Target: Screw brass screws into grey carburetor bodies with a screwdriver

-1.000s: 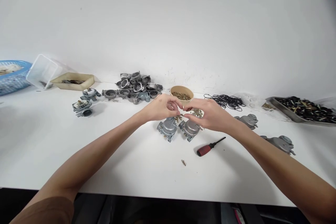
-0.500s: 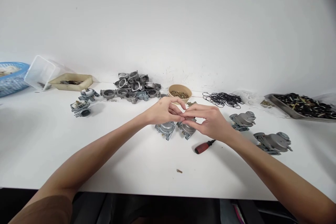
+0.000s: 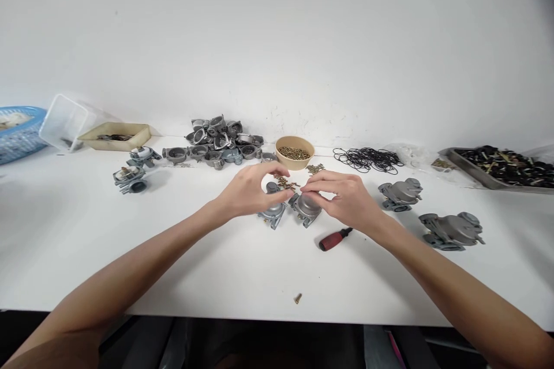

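Two grey metal carburetor bodies stand side by side at the middle of the table. Over the left body [image 3: 272, 213] is my left hand [image 3: 255, 190], its thumb and fingers curved apart with nothing seen between them. My right hand [image 3: 341, 193] has its fingertips pinched together above the right body [image 3: 306, 209]; whatever they hold is too small to make out. Small brass screws [image 3: 285, 183] lie behind the bodies, between my hands. A red-handled screwdriver [image 3: 333, 240] rests in front of my right hand. One loose screw [image 3: 298, 298] lies near the front edge.
A tan bowl of screws [image 3: 295, 151] stands at the back, beside piled grey metal bowls [image 3: 220, 141]. Black rings [image 3: 367, 159] and a metal tray [image 3: 471, 176] are on the right, with two more bodies [image 3: 454, 230]. Left are a yellowish tray [image 3: 115, 135] and a blue basket [image 3: 21, 141].
My left hand has moved left, away from my right fingertips, and its fingers have opened. The loose screw near the front edge has shifted slightly and turned.
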The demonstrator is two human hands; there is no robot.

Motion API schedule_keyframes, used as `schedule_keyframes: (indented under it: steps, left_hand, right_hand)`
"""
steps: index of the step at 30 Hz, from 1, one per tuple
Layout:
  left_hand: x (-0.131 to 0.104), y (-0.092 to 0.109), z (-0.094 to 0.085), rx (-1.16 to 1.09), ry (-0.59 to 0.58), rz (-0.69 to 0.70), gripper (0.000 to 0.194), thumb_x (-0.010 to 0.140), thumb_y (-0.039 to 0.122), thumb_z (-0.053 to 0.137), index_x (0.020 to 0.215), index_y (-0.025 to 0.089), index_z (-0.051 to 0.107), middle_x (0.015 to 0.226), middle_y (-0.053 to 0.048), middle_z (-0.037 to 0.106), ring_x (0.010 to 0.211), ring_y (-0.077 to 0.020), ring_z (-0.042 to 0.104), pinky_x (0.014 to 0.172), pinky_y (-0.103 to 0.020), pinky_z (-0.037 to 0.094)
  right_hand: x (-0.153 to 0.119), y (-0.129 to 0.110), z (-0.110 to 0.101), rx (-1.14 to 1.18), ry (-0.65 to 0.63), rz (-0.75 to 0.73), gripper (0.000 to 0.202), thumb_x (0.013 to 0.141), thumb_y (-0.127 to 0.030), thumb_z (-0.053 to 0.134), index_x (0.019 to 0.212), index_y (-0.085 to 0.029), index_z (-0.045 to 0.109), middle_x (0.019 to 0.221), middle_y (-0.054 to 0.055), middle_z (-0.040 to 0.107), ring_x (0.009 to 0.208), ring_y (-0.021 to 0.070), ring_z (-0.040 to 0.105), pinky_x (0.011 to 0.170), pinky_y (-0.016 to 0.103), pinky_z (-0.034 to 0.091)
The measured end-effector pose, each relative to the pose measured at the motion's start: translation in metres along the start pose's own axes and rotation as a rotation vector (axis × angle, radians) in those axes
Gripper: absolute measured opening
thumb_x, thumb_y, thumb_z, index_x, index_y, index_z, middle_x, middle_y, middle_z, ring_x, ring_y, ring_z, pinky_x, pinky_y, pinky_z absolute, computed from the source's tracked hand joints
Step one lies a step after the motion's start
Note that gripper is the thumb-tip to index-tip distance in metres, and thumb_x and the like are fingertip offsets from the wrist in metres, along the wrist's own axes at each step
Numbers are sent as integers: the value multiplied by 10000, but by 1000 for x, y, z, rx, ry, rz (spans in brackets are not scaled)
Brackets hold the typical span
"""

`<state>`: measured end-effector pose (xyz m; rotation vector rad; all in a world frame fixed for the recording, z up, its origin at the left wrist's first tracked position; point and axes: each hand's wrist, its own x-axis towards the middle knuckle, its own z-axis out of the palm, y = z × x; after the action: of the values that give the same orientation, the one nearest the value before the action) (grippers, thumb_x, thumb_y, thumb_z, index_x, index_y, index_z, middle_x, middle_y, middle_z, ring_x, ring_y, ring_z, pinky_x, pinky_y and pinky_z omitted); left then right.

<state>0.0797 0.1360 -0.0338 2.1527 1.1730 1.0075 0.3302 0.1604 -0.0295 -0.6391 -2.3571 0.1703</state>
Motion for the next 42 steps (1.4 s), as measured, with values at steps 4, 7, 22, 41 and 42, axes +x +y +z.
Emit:
schedule_keyframes:
  steps: [4,7,22,41,42]
  left_hand:
    - [-21,1,13,341,-167,-185,691,801,649,772,1358,292,573,1389,-58,588,1044,-311,669,909,-484,538]
    - [-25,-5,20,419,-221,-240,646,824,540,776,1387,317,549,1306,-46,621,994,-297,672,814,-414,534]
    - [-25,-27,-3,198,-320,-47,275,816,273,736,1069,284,628,849,85,657,696,-130,548,660,-258,358]
    - [-41,-34,31,196,-99,80,441,818,83,638,1233,211,557,1034,-37,589,988,-214,587,907,-333,485]
    - [-41,-36,31,198,-86,81,476,813,89,638,1265,213,552,1041,-41,591,994,-217,591,915,-337,488]
  right_hand:
    - [2,0,2,21,-17,2,77,934,-111,740,937,-188,737,910,-72,691,800,69,629,753,213,445]
    - [6,-1,9,37,-52,1,85,931,-112,750,946,-194,731,905,-90,696,769,55,626,743,207,433]
    - [24,-1,37,78,-237,17,178,854,-52,781,859,-220,723,830,-114,680,748,71,594,714,233,372]
    - [13,1,48,32,-221,-156,162,951,-77,660,821,-165,698,833,-24,670,768,115,592,889,317,380]
    - [12,1,48,26,-230,-169,186,969,-81,634,814,-164,696,821,-22,664,768,114,591,886,318,375]
